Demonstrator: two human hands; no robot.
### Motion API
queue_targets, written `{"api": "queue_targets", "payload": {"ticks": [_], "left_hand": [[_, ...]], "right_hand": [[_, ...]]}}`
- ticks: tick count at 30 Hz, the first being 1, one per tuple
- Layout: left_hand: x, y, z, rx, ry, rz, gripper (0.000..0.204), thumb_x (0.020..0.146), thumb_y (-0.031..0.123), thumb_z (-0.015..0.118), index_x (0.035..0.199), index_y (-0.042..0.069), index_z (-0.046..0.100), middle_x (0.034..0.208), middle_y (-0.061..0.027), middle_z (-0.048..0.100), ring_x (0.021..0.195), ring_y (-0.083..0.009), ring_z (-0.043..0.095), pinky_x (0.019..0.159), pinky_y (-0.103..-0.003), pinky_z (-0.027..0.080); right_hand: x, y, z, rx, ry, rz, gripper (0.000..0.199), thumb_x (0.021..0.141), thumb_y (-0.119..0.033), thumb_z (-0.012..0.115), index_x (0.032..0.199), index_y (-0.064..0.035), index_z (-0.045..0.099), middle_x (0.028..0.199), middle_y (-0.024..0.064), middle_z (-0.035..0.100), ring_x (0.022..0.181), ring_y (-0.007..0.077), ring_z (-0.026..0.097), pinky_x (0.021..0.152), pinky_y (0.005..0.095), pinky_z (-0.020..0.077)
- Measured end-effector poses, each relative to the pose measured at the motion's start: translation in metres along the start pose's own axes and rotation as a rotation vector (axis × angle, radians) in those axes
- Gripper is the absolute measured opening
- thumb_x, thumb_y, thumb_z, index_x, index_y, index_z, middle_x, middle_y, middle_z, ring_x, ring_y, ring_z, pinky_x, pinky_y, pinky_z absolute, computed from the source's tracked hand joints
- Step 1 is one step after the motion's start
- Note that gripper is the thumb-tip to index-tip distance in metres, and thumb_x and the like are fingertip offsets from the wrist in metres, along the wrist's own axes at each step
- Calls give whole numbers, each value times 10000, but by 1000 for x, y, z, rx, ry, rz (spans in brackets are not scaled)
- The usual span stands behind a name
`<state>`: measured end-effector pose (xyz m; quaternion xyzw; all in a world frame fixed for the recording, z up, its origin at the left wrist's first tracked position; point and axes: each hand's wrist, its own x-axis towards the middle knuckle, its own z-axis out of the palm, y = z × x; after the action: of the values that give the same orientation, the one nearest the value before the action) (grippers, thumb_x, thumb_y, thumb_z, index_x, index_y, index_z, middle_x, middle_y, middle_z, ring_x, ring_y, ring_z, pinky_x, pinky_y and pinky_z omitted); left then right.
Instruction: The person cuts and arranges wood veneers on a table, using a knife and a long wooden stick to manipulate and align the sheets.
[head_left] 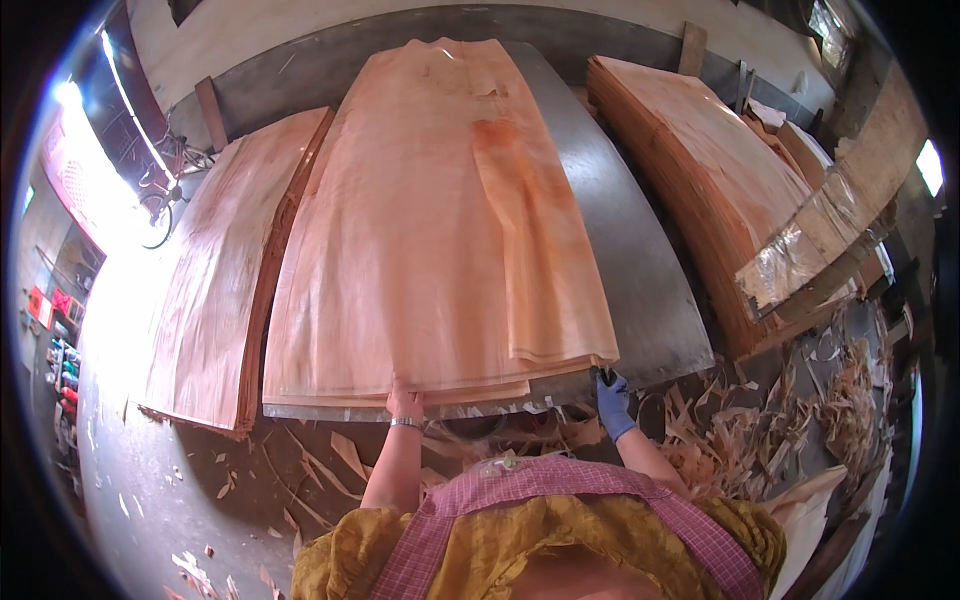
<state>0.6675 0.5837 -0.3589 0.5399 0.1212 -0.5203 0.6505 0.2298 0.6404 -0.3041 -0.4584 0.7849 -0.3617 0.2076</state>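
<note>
A large pinkish-tan wood veneer sheet [400,230] lies across a grey metal-topped table [640,260]. On its right side a narrower veneer strip [560,290] overlaps it, creased lengthwise and stained orange at the far end. My left hand [404,403], bare and with a watch at the wrist, is closed on the near edge of the large sheet. My right hand [612,402] wears a blue glove and pinches the near right corner of the strip. The fingers beneath the edges are hidden.
Stacks of veneer stand on both sides, a left stack [220,270] and a taller right stack [690,170]. A wooden board [840,220] wrapped in clear film juts out at the right. Veneer scraps [740,430] litter the floor. A bicycle [160,205] stands near the bright doorway.
</note>
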Motion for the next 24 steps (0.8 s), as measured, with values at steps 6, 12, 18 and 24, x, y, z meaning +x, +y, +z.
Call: {"api": "queue_targets", "payload": {"ticks": [6, 12, 18, 24], "left_hand": [[31, -4, -15, 65, 69, 30, 481, 864, 325, 731, 1212, 109, 478, 1162, -76, 585, 994, -287, 605, 762, -460, 514], [32, -9, -5, 114, 54, 95, 280, 877, 248, 723, 1039, 122, 534, 968, -29, 616, 876, -209, 589, 692, -401, 499], [27, -16, -2, 66, 50, 130, 217, 886, 230, 710, 995, 127, 553, 861, -2, 622, 806, -167, 594, 672, -373, 494], [38, 2, -23, -35, -22, 181, 250, 899, 324, 684, 992, 120, 574, 905, -8, 621, 822, -173, 592, 675, -351, 496]], "right_hand": [[28, -25, -51, 570, -144, 260, 302, 898, -319, 691, 772, -51, 635, 587, -28, 564, 501, 78, 518, 456, 259, 392], [63, 93, -115, 192, -18, 77, 302, 895, -311, 682, 918, -10, 670, 745, 93, 685, 572, 162, 603, 558, 320, 469], [55, 184, -169, -202, 159, 14, 387, 878, -366, 664, 975, 8, 664, 868, 187, 695, 801, 340, 671, 722, 396, 512], [78, 189, -188, -368, 220, 13, 361, 859, -365, 672, 1015, -40, 658, 895, 171, 696, 846, 351, 674, 745, 427, 530]]}}
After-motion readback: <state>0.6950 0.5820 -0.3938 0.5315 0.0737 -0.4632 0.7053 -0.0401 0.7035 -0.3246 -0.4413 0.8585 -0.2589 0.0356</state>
